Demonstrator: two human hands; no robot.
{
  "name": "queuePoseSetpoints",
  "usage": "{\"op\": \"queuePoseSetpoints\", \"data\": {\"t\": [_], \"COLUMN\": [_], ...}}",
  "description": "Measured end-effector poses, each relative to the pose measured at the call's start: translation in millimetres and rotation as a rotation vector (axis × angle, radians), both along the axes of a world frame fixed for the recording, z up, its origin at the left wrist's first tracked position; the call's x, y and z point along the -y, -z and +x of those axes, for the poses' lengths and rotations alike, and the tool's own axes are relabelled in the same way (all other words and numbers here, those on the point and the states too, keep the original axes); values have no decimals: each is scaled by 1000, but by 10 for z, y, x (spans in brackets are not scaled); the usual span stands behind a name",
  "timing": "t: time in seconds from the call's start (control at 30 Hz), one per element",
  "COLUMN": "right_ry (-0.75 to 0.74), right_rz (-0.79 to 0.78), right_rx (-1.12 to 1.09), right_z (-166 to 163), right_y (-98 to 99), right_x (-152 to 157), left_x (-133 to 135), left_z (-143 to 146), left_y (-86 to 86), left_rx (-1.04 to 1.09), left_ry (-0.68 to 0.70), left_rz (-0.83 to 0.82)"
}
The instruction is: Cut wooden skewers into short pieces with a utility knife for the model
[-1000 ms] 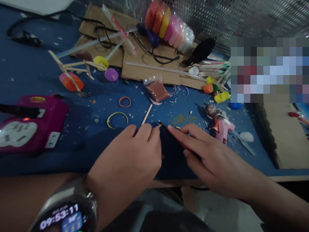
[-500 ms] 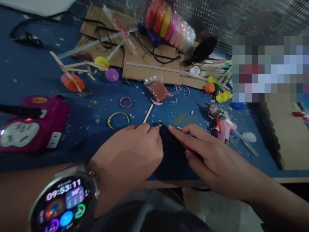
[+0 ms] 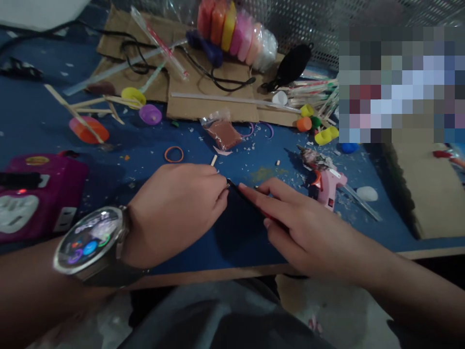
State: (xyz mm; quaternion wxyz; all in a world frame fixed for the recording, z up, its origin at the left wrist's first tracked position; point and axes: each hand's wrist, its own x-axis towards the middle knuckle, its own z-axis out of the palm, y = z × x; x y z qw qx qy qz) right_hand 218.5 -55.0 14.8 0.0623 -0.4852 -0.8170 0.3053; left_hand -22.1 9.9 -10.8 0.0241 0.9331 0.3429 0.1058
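My left hand [image 3: 178,208], with a watch [image 3: 90,241] on its wrist, is closed low over the blue table. A tiny pale end, apparently of a wooden stick [image 3: 228,184], shows at its fingertips; the rest is hidden in the fist. My right hand [image 3: 305,225] grips a slim black-and-red cutter [image 3: 250,199], index finger stretched along it. The cutter's tip meets the stick's end beside my left fingertips; whether it is cutting in, I cannot tell. Another pale stick [image 3: 214,160] lies beyond my left knuckles, partly covered.
A pink glue gun [image 3: 330,188] lies to the right. A purple power socket box [image 3: 47,194] is on the left. Behind stand a brown clay packet [image 3: 225,134], an orange ring [image 3: 174,154], cardboard [image 3: 214,109] and coloured clay packs [image 3: 228,29]. Scraps litter the table.
My left hand has rolled, tilting the watch face away, and now covers the yellow ring and more of the loose stick. The cutter stays at the fingertips. The view has shifted right.
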Motion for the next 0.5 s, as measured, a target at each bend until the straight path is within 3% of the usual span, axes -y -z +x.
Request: {"op": "queuePoseSetpoints", "data": {"t": [0.3,0.5], "right_ry": [3,37], "right_rz": [14,119], "right_rx": [57,195], "right_z": [-37,-136], "right_y": [6,7], "right_x": [-40,43], "left_x": [-8,68], "left_z": [90,62], "left_y": [-60,-113], "left_rx": [-123,-218], "left_ry": [-63,-25], "left_rz": [-69,28]}}
